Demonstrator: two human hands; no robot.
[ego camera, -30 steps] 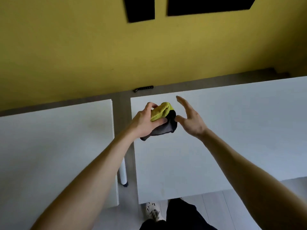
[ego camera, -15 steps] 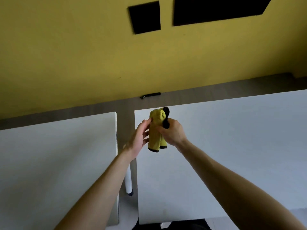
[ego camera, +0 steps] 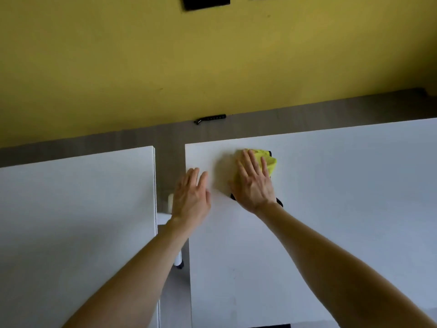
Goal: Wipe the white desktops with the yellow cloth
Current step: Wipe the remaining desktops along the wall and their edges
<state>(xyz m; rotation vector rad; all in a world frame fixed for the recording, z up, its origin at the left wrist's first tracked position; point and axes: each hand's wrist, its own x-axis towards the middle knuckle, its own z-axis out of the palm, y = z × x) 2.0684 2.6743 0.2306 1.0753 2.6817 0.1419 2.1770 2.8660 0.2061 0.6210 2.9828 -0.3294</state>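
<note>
Yellow cloth (ego camera: 270, 162) lies pressed under the flat, spread right grip (ego camera: 255, 185) on the desktop (ego camera: 343, 197); left grip (ego camera: 191, 197) spread beside.

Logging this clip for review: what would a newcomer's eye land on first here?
The bright yellow cloth, pressed flat under the right hand near the far left corner of the right white desktop. The left hand spreads open beside it at that desktop's left edge, and a yellow wall fills the top.
</note>
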